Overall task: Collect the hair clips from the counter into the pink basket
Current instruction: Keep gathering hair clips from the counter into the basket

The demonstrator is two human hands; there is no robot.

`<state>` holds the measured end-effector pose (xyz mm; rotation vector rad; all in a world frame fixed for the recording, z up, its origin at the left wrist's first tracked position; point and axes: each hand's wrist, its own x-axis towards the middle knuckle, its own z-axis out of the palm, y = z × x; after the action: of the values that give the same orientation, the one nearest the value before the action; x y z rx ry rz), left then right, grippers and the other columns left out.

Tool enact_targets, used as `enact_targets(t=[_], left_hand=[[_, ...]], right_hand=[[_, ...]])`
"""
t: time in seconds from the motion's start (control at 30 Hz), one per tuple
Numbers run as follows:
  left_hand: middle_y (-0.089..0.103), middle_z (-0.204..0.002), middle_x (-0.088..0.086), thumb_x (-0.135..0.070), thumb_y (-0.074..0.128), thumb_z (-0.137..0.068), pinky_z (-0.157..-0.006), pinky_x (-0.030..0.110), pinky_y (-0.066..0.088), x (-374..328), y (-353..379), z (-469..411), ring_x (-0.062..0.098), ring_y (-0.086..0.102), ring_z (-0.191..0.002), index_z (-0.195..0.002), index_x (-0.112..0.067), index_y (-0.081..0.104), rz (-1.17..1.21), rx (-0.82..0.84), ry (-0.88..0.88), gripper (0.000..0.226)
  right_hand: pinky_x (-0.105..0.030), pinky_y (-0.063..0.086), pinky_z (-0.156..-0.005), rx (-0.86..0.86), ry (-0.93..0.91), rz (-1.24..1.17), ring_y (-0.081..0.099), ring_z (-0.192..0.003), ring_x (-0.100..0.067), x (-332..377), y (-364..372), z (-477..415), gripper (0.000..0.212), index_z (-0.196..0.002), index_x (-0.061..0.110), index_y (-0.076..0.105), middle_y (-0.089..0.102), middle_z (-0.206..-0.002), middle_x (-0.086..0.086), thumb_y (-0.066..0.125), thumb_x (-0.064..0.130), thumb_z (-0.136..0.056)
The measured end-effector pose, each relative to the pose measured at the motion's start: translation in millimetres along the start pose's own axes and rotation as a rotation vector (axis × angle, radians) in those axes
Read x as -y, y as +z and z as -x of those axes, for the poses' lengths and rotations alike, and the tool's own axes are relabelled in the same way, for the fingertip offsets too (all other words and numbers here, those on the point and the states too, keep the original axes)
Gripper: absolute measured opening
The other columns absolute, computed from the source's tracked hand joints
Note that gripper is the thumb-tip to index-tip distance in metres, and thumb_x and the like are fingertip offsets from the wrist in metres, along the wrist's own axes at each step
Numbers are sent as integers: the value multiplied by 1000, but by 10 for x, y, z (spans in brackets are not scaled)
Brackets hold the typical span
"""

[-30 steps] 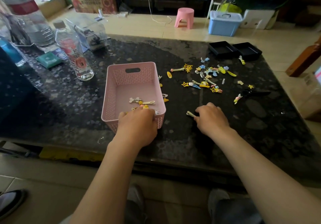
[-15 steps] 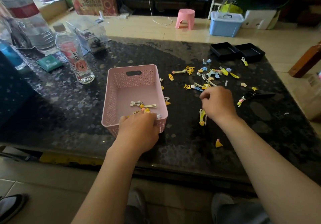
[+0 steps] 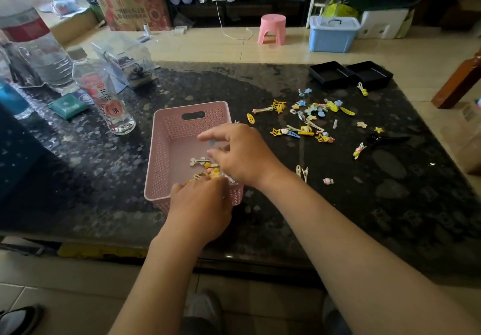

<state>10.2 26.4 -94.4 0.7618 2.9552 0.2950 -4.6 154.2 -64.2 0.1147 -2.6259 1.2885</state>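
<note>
The pink basket stands on the dark stone counter with a few hair clips on its floor. My left hand grips the basket's near rim. Over the basket's right half hovers my right hand, fingers spread and loose; a small blue clip shows just under the index finger. Several colourful clips lie scattered to the right of the basket. A white clip and a small pink one lie nearer the front edge.
A water bottle stands left of the basket, with a green packet and a clear box behind it. Two black trays sit at the far right. A black clip lies near the right edge.
My right hand moved left from the scattered clips to above the basket and its fingers opened. My left hand stayed on the basket's near rim.
</note>
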Motion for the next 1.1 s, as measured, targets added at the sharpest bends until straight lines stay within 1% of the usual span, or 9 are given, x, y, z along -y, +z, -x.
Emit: enact_targets(t=[0.13,0.23,0.3,0.43,0.5,0.6,0.67,0.9,1.1], left_hand=[[62,-94,-6,-37,43,-93,-85,41,37,-4,-16,-3,22,59,-89,-98,-28,57,-19,16,2,17],[60,-90,-7,-36,44,-93,-85,42,35,-18,-34,1,20,57,-87,-91,-29,53,-15,27,0,11],[59,-90,-8,-37,45,-94,-88,43,36,-26,-46,4,19,57,-87,-93,-30,54,-6,44,-1,11],[58,-90,-7,-37,45,-94,-90,44,37,-39,-70,13,18,55,-87,-94,-29,54,5,61,-5,12],[58,-91,-7,-37,46,-94,-90,44,36,-47,-81,11,18,55,-87,-94,-30,55,7,72,-9,12],[58,-91,-8,-37,46,-94,-91,44,36,-61,-99,8,18,55,-88,-95,-30,55,6,80,-25,11],[56,-88,-8,-36,46,-94,-91,44,35,-72,-107,13,18,54,-87,-93,-30,54,5,83,-26,10],[56,-87,-9,-36,46,-95,-90,43,37,-67,-113,22,16,52,-82,-91,-30,53,14,77,-16,10],[56,-87,-8,-35,46,-95,-92,44,36,-65,-108,7,17,53,-83,-90,-30,52,11,73,-14,8]], right_hand=[[-14,40,-96,22,7,13,58,-117,-10,-32,-105,35,35,-117,18,71,68,-124,1,60,4,-87],[-25,42,-97,-90,110,156,57,-115,-19,-200,-256,49,37,-124,17,65,62,-125,-6,60,10,-88],[-37,42,-102,-76,300,350,50,-124,-29,-408,-367,78,50,-138,18,50,50,-136,-13,62,23,-90],[-56,33,-108,165,840,613,20,-142,-46,-805,-507,291,87,-154,31,7,13,-159,-18,58,56,-89],[-56,32,-109,240,947,652,19,-142,-46,-937,-513,397,80,-154,34,10,13,-160,-17,54,56,-91],[-48,44,-97,213,824,736,41,-129,-38,-1002,-537,461,46,-139,25,46,43,-141,-12,55,37,-96],[-43,49,-90,174,704,762,50,-119,-34,-992,-546,465,30,-123,18,59,53,-127,-11,60,19,-94],[-36,52,-77,100,702,649,63,-102,-29,-917,-614,429,26,-111,16,68,65,-112,-11,66,6,-87],[-32,55,-79,-220,542,335,68,-92,-22,-807,-690,258,20,-102,15,74,72,-105,-7,65,6,-88]])
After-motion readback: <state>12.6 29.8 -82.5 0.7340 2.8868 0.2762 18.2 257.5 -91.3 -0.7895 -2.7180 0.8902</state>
